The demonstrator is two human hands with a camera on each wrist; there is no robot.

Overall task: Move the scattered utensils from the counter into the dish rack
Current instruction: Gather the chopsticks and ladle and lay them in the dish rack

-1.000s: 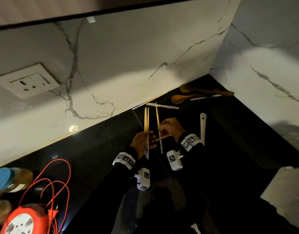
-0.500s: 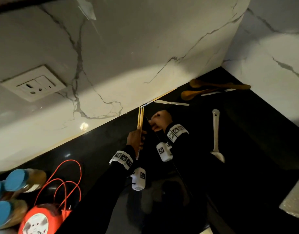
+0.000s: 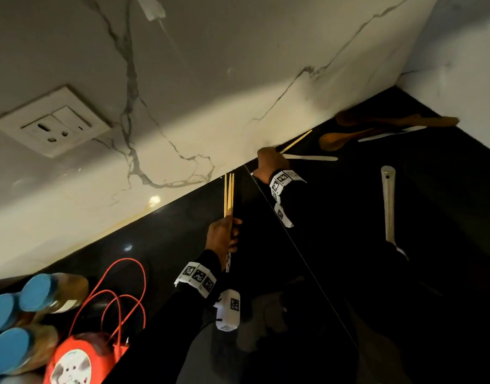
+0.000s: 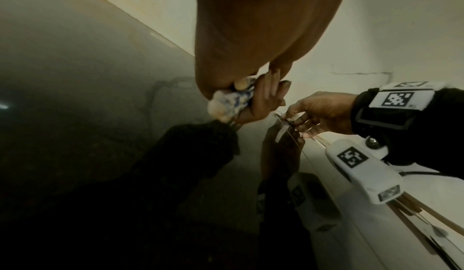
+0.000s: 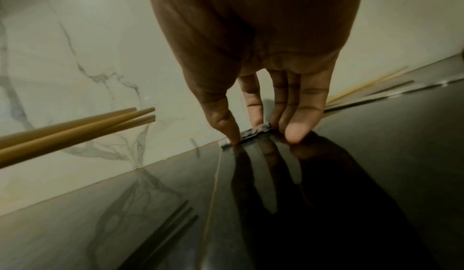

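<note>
Pale bamboo under our fingertips [image 5: 233,133]: the right hand [image 3: 270,164] has thumb and fingers down on the black polished stone counter [image 3: 404,300], closing around the blue-and-white patterned end of a single wooden chopstick [image 3: 296,141] lying hard against the foot of the white marble wall [image 3: 238,79]. It's a pinch just forming; we cannot tell whether the stick is off the stone yet. Just left of those fingers, our left hand [image 3: 221,235] clenches a bundle of three matching chopsticks [image 3: 228,194], tips up.

We're mid-gathering, we judge. Beyond the fingers lie a flat pale wooden spatula [image 3: 310,157], two brown wooden spoons [image 3: 346,138] and, well to the right, a long white ladle [image 3: 388,206].

Next, likely: roll this stick clear of the wall, lift, pass it to the bundle. The dish rack is nowhere in view.
</note>
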